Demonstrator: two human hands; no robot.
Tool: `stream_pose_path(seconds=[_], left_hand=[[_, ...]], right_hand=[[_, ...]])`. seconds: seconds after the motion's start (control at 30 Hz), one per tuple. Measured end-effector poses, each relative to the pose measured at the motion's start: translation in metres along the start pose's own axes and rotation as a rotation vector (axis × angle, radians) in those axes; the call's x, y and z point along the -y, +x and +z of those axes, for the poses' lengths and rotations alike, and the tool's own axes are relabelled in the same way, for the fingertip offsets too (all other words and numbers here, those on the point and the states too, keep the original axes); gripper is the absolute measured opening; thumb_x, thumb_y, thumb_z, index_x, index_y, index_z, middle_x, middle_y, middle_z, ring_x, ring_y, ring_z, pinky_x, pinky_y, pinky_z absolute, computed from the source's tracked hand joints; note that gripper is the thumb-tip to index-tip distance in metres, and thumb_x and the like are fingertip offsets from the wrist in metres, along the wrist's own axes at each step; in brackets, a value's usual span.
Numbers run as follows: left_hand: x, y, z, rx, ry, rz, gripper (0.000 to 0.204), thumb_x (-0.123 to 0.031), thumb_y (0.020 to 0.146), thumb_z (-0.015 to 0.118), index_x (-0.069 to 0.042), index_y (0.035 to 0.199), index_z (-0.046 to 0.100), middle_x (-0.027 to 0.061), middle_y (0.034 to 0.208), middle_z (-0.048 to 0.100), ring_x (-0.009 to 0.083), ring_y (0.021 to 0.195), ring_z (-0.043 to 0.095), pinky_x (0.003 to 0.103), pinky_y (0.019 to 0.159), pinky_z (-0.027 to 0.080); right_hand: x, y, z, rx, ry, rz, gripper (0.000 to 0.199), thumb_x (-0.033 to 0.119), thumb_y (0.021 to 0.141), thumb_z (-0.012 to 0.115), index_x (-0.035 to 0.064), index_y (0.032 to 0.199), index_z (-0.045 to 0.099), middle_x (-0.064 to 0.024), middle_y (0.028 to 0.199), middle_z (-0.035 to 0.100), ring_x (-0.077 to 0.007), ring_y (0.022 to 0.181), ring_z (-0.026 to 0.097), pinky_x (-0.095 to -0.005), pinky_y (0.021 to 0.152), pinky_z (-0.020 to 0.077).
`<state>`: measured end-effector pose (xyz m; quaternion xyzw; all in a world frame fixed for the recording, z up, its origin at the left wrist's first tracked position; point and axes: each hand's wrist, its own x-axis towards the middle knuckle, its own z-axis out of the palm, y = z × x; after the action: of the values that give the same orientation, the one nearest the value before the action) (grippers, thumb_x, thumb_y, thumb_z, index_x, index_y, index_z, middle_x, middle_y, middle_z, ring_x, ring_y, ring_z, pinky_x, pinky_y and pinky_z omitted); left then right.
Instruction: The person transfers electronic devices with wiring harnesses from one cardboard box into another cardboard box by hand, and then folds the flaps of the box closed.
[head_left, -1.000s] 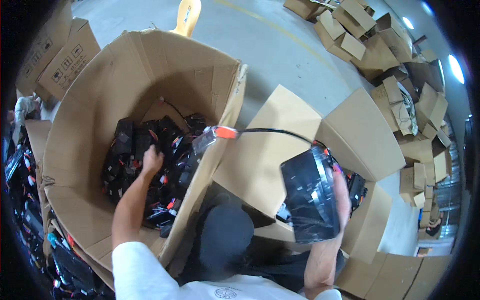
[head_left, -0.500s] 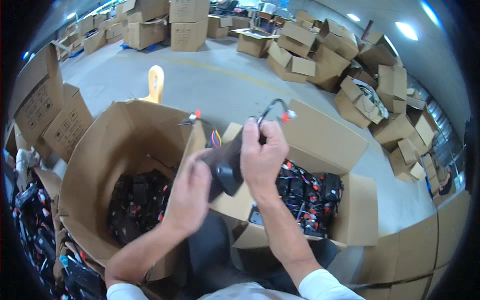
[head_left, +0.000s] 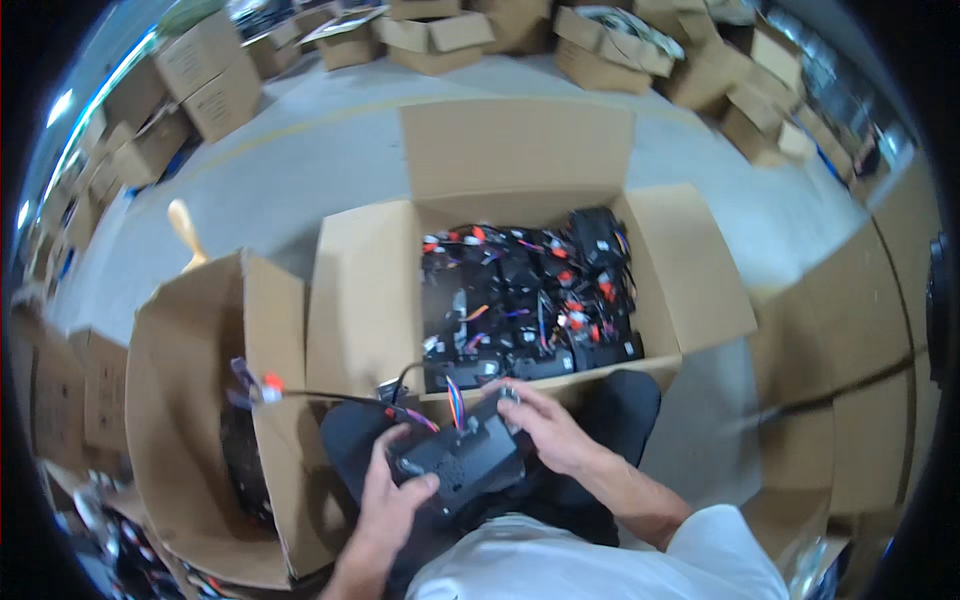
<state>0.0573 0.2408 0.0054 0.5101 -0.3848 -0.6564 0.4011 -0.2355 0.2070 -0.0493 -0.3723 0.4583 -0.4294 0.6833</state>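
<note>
Resting between both hands (head_left: 470, 465): black module (head_left: 462, 462)

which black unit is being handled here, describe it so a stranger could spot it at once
Start at the big open cardboard box full of black parts. Just below its near edge, over the lap, sits one black module held by both the left hand and right hand. Unlike the boxed ones, it's alone, trailing coloured wires.

Open box (head_left: 690, 290) w/ parts (head_left: 530, 300) straight ahead, 2nd box (head_left: 190, 420) to its left, more boxes (head_left: 430, 35) behind.
</note>
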Motion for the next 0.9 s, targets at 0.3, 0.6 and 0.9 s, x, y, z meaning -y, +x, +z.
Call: stream_pose_path(seconds=[0.3, 0.6, 0.9], left_hand=[[0.063, 0.028, 0.076, -0.059, -0.033, 0.188, 0.072, -0.046, 0.121, 0.072, 0.006, 0.169, 0.054, 0.0145, 0.153, 0.070, 0.0246, 0.138, 0.068, 0.042, 0.123, 0.055], [-0.036, 0.081, 0.145, -0.119, 0.193, 0.290, 0.064, -0.013, 0.108, 0.080, 0.007, 0.164, 0.058, 0.0165, 0.143, 0.076, 0.0249, 0.124, 0.079, 0.043, 0.114, 0.063], [0.008, 0.067, 0.086, -0.123, -0.472, -0.329, 0.048, -0.042, 0.124, 0.055, -0.004, 0.147, 0.073, 0.0152, 0.139, 0.082, 0.0326, 0.131, 0.080, 0.053, 0.116, 0.064]], right_hand=[[-0.066, -0.021, -0.043, -0.357, 0.457, 0.037, 0.022, 0.008, 0.112, 0.071, 0.0068, 0.133, 0.075, 0.0023, 0.104, 0.076, -0.0078, 0.097, 0.071, -0.0290, 0.090, 0.0577], [0.030, -0.005, -0.066, -0.271, 0.428, -0.419, 0.012, 0.008, 0.112, 0.077, 0.0037, 0.118, 0.068, -0.0053, 0.122, 0.072, -0.0099, 0.111, 0.064, -0.0301, 0.100, 0.0537], [-0.016, 0.022, -0.078, 0.013, -0.068, -0.547, 0.017, 0.014, 0.107, 0.089, 0.0015, 0.105, 0.077, -0.0091, 0.122, 0.078, -0.0217, 0.117, 0.074, -0.0389, 0.106, 0.0576]])
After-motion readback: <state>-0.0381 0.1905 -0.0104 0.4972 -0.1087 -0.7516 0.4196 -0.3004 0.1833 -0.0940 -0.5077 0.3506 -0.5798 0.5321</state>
